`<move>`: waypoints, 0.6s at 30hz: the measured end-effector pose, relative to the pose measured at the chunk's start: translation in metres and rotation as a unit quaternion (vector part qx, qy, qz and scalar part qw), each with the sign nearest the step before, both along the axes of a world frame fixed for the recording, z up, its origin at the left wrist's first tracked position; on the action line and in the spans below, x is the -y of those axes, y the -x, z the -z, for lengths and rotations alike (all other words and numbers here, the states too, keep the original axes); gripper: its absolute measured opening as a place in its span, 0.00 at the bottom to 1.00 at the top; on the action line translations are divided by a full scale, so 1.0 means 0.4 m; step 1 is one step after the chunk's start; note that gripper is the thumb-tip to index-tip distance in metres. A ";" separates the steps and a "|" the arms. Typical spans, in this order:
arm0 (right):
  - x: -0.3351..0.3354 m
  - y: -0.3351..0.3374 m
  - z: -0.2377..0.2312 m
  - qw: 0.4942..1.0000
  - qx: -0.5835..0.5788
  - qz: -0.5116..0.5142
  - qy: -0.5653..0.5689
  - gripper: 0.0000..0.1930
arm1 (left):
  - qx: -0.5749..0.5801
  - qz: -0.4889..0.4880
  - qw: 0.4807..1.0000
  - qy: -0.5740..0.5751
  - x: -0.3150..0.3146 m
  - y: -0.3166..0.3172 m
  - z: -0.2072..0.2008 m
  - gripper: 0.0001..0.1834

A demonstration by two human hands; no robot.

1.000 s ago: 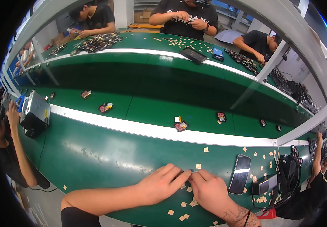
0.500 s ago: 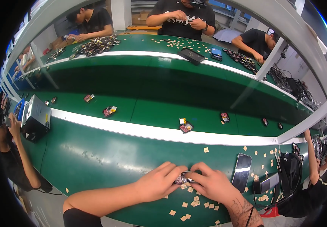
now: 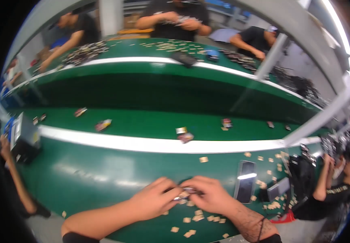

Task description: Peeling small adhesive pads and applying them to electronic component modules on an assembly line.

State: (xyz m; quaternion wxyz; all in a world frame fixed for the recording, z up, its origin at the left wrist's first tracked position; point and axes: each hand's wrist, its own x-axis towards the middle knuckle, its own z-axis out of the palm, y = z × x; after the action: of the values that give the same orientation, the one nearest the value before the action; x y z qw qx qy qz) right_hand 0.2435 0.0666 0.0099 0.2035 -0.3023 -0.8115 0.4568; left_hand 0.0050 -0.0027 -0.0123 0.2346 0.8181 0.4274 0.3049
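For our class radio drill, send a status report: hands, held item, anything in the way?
Left hand, right hand: both on small item. Item partly hidden, blurred. Beige squares scattered close by; phone apart, to the right.

Obs: no legible txt, nos. or signs. Blk shirt (image 3: pixel 173 35), far side: pale print (image 3: pixel 182 19), too blurred to read.

Perched on the person's head, the left one of two side-by-side fisheye cameras looks down and forward, close above the left hand (image 3: pixel 155 197) and the right hand (image 3: pixel 211 195), which sit low and central! Beyond them it sweeps the green workbench (image 3: pixel 102 164), bows the white rail (image 3: pixel 142 141), and reaches, farther off at the top, a co-worker (image 3: pixel 174 33) facing it, dark corners rounding off the edges.
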 end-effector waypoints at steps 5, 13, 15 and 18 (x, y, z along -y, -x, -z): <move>-0.042 0.018 -0.011 0.996 0.027 -0.081 0.037 0.16 | -0.058 -0.002 0.998 -0.024 0.051 0.028 -0.044 0.20; -0.021 -0.022 0.000 0.993 0.062 -0.068 -0.070 0.14 | -0.100 0.016 0.993 -0.062 0.016 -0.005 -0.014 0.14; 0.000 -0.021 -0.015 0.991 0.070 -0.083 -0.078 0.14 | -0.098 0.011 0.994 -0.055 0.009 -0.009 -0.005 0.13; 0.022 -0.001 -0.023 0.988 0.114 -0.040 -0.097 0.16 | -0.066 0.011 0.996 -0.055 0.020 -0.004 -0.010 0.12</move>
State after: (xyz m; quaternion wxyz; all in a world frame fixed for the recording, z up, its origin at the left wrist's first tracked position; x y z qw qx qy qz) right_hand 0.2441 0.0578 0.0190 0.1197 -0.2981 -0.8812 0.3469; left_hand 0.0068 -0.0105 -0.0083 0.1635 0.8527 0.4158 0.2708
